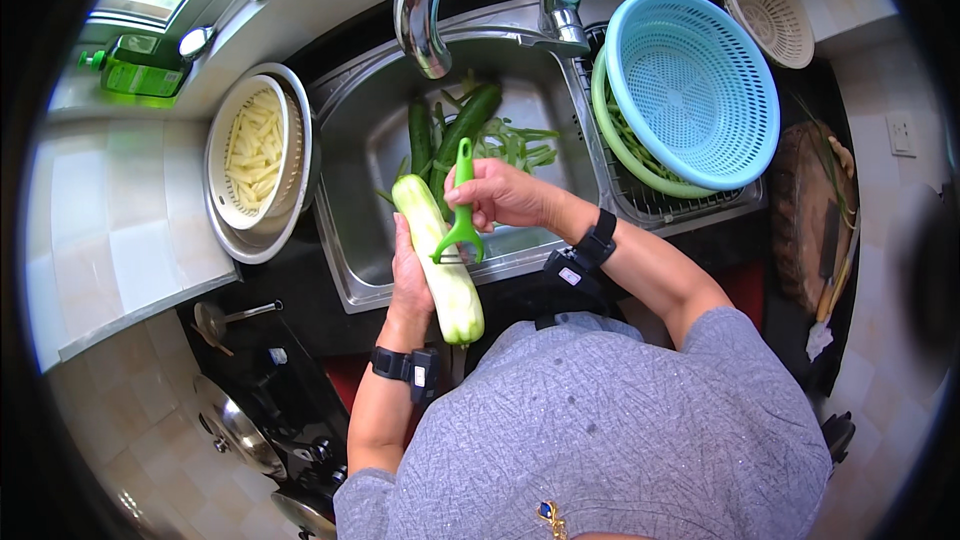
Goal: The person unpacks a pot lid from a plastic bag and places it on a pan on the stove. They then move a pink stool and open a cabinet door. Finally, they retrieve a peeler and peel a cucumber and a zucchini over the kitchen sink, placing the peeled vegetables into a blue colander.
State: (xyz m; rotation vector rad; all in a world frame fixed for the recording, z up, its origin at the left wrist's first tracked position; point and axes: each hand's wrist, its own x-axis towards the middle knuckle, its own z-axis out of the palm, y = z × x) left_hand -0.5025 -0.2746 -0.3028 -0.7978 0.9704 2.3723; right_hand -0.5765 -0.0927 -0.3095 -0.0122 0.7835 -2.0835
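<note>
My left hand (413, 270) grips a long, pale green peeled gourd (455, 296), held tilted over the front edge of the steel sink (352, 240). In my right hand (499, 195) is a bright green Y-shaped peeler (463, 221), its handle pointing away from me. The peeler's blade lies over the gourd's side; whether it touches the skin I cannot tell. Beyond my hands, dark green cucumbers or similar gourds (474, 116) lie in the basin. Green peelings (517, 146) are heaped beside them.
A chrome faucet (431, 22) arches over the sink's far side. To the left, a cream basket (289, 165) of pale cut strips (255, 146) sits in a metal bowl (225, 232). At right, a blue colander (694, 90) overlaps a green basin (611, 135); a knife (829, 240) rests on a wooden chopping block (799, 202).
</note>
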